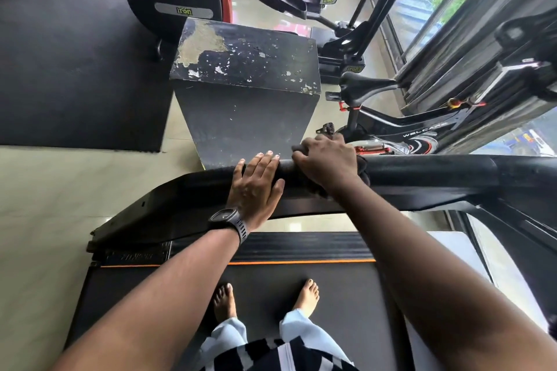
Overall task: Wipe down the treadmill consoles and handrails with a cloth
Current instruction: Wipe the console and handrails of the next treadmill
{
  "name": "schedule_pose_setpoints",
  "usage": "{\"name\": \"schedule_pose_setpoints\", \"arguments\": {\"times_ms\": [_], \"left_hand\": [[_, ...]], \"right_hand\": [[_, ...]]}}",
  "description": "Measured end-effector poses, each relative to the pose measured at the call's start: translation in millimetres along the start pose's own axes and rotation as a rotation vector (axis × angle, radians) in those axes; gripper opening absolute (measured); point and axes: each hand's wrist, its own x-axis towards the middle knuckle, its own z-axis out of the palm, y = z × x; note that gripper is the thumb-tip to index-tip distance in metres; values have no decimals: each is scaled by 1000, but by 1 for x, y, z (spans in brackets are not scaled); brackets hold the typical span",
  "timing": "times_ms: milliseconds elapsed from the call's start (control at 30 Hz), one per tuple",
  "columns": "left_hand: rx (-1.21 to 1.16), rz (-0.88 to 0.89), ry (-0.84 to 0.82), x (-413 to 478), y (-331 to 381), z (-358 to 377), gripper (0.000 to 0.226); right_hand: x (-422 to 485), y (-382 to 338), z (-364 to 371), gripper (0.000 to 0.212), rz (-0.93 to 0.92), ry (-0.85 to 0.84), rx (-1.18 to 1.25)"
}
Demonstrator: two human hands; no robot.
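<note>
A black padded handrail [422, 170] of the treadmill runs across the middle of the view. My left hand [256, 187], with a watch on its wrist, lies flat over the rail with straight fingers. Just to its right, my right hand [327, 159] grips a dark cloth [363, 173] wrapped round the rail; only a bunched edge of the cloth shows beside my wrist. I stand barefoot on the treadmill belt [265, 280]. The console is out of view.
A scuffed black box [247, 75] stands on the floor just beyond the rail. Exercise bikes [379, 126] and other machines line the window on the right. Black floor mats [69, 69] cover the left. A person's feet show at the top left.
</note>
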Motion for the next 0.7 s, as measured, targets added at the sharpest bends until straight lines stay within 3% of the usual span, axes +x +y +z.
{"name": "schedule_pose_setpoints", "arguments": {"times_ms": [67, 167, 267, 333, 400, 500, 600, 700], "left_hand": [[-12, -19, 6, 2, 5, 0, 55], [-1, -18, 30, 2, 6, 0, 54], [13, 3, 38, 2, 6, 1, 53], [13, 10, 30, 2, 6, 1, 53], [16, 6, 30, 3, 7, 2, 53], [14, 14, 40, 2, 8, 2, 53], [27, 26, 47, 2, 9, 3, 54], [30, 23, 41, 1, 9, 5, 54]], "right_hand": [[-18, -3, 8, 48, 103, 104, -57], [-58, -17, 30, 49, 54, 220, -112], [-42, -14, 22, 48, -75, 193, -105], [-19, -9, 6, 46, -116, 74, -94], [-3, 2, -3, 44, -7, 11, 0], [-24, 5, 7, 47, 165, 118, -35], [-59, -8, 29, 50, 66, 225, -99], [-44, -3, 22, 49, -97, 204, -110]]}}
